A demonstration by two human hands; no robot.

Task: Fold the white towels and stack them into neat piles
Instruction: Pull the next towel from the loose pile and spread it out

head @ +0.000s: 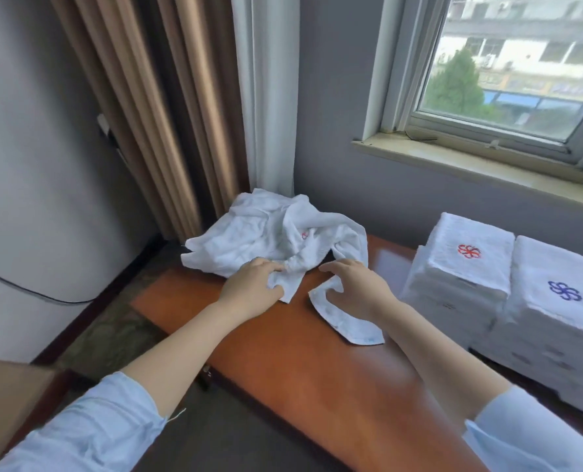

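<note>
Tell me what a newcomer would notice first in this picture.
The left hand and the right hand, at the centre, each grip cloth of the crumpled white towels heaped at the far end of the orange-brown table. At the right stand two stacks of folded towels, one with a red emblem, one with a blue emblem.

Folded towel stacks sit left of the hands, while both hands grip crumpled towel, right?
No: the head view shows the folded towel stacks right of the hands; left hand and right hand do grip crumpled towel.

towels (269, 229): white matt terry cloth | table (317, 362): glossy smooth orange-brown wood | curtain (153, 107): brown cloth
</note>
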